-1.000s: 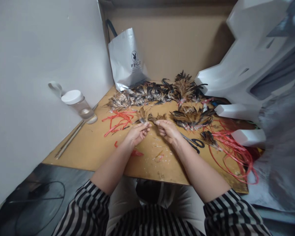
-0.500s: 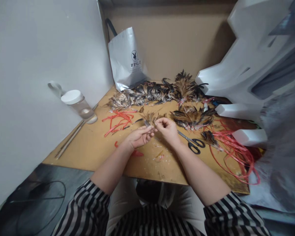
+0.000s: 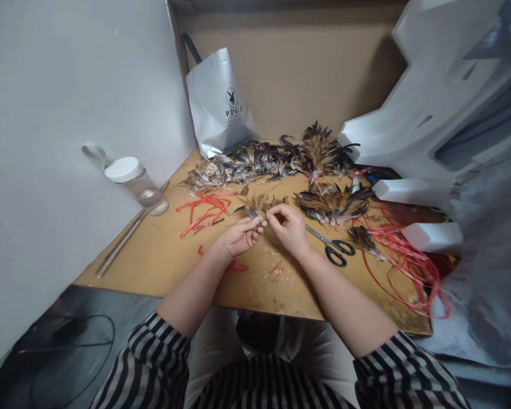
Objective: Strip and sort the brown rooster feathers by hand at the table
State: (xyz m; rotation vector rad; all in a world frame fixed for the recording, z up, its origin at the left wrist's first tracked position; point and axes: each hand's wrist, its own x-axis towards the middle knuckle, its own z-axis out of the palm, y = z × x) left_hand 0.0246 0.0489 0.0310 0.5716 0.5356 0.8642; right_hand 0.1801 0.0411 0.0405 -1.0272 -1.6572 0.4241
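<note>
My left hand pinches a small fan of brown feathers over the yellow-brown tabletop; my right hand curls beside it, and whether it grips anything I cannot tell. I seem to be arranging the fan; adding to it calls for a steady left pinch. I count one clear white-lidded bottle, one silver bag, one held fan, one pair of black-handled scissors

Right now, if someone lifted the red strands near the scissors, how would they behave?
The red strands would probably flop rather than hold shape, since they lie in loose, curving loops. They look thin, so likely light. Being tangled, they might drag along the small feather bunch against them.
</note>
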